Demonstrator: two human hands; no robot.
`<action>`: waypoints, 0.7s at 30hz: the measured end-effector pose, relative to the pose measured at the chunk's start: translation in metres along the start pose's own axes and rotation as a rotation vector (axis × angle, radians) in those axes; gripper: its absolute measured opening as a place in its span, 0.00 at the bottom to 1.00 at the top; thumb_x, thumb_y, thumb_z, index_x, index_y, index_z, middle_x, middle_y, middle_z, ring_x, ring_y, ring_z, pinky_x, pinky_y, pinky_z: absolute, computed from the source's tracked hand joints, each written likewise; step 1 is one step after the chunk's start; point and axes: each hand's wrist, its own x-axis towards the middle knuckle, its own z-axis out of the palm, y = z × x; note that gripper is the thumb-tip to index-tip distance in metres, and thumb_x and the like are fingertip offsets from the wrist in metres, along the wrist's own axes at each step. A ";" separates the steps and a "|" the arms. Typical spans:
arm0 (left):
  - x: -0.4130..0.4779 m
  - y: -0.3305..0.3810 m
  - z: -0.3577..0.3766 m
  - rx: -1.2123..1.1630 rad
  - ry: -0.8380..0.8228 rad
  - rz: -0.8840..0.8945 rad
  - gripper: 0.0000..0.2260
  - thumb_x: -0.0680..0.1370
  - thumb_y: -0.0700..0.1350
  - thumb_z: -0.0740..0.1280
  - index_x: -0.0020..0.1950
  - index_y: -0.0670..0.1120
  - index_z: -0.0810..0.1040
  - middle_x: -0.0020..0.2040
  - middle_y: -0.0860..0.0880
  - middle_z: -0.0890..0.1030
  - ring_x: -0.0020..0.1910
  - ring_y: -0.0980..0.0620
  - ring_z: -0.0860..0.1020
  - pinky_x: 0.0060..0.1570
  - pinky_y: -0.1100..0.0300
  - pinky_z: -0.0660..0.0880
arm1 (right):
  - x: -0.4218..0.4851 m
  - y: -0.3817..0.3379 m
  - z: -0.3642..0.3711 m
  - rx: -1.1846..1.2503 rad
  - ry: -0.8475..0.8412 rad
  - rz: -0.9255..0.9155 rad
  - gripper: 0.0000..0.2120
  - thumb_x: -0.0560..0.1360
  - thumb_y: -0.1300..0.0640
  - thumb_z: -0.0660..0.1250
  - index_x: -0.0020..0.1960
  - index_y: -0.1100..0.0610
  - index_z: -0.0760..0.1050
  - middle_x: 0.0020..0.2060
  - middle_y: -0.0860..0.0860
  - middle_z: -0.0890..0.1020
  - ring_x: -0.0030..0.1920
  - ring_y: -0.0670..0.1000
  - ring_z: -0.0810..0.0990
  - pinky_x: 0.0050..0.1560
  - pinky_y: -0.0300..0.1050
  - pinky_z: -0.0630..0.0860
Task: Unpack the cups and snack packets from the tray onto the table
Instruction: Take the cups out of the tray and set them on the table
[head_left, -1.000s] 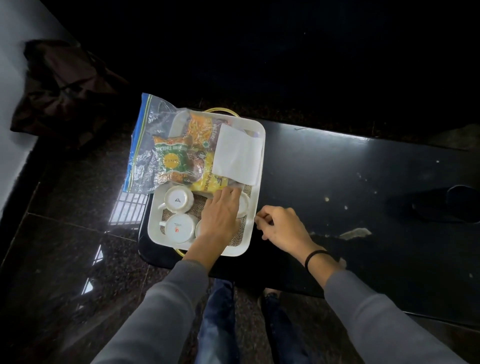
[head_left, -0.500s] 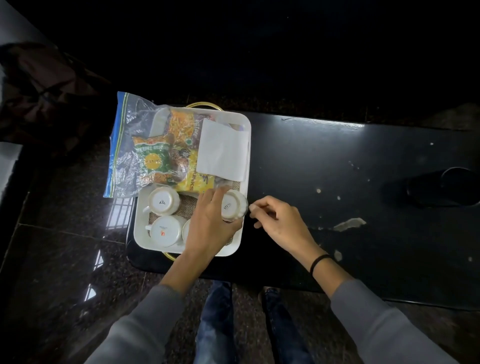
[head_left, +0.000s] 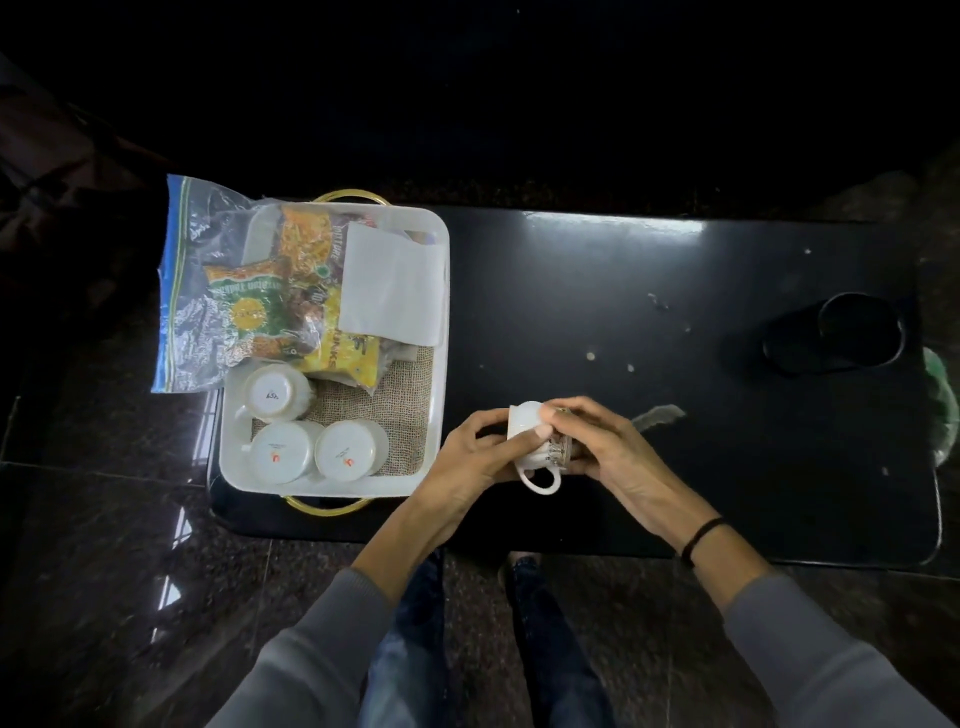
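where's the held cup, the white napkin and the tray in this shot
held cup (head_left: 527, 423), head view, on its white side wall between the two hands
white napkin (head_left: 392, 285), head view, on the middle of the sheet
tray (head_left: 441, 364), head view, on its right rim

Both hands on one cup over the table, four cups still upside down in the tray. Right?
Not quite: three cups remain upside down in the tray, not four. The head view shows it. The left hand and right hand do hold one cup over the table.
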 end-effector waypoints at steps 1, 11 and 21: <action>0.001 -0.005 0.003 -0.029 0.005 -0.014 0.30 0.70 0.52 0.80 0.67 0.42 0.75 0.54 0.40 0.86 0.55 0.42 0.85 0.59 0.49 0.81 | -0.002 0.003 -0.006 0.022 0.001 0.033 0.17 0.74 0.46 0.75 0.57 0.56 0.83 0.50 0.53 0.88 0.49 0.52 0.88 0.48 0.43 0.84; 0.012 -0.045 0.024 0.011 0.215 -0.026 0.27 0.74 0.49 0.77 0.69 0.42 0.72 0.48 0.46 0.88 0.49 0.52 0.87 0.45 0.61 0.83 | -0.013 0.034 -0.013 0.004 0.224 0.191 0.14 0.73 0.46 0.75 0.56 0.49 0.82 0.56 0.53 0.84 0.50 0.54 0.88 0.45 0.52 0.87; 0.023 -0.050 0.008 0.204 0.190 -0.019 0.12 0.75 0.50 0.75 0.53 0.45 0.85 0.49 0.46 0.88 0.52 0.49 0.86 0.53 0.53 0.83 | -0.010 0.035 0.000 -0.017 0.369 0.293 0.24 0.69 0.41 0.79 0.51 0.60 0.80 0.53 0.54 0.81 0.47 0.57 0.87 0.35 0.48 0.86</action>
